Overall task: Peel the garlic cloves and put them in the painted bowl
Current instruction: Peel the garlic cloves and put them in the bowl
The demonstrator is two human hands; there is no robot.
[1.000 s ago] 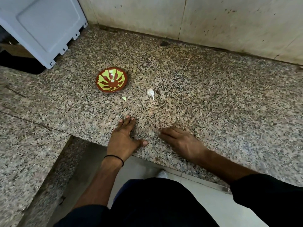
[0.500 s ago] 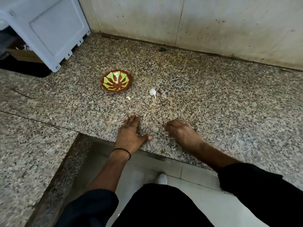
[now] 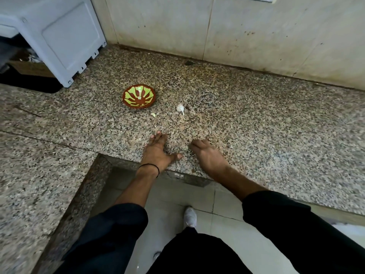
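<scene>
The left hand [image 3: 156, 153] lies flat on the desk [image 3: 256, 125], fingers straight. The right hand [image 3: 207, 155] rests there, loosely curled and empty. The garlic clove [image 3: 180, 108] lies near the painted bowl [image 3: 130, 99].

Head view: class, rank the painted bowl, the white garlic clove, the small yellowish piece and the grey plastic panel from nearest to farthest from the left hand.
From the left hand:
1. Small yellowish piece, just ahead of the fingertips.
2. White garlic clove, ahead and to the right.
3. Painted bowl, ahead, slightly left.
4. Grey plastic panel, far left corner.
</scene>
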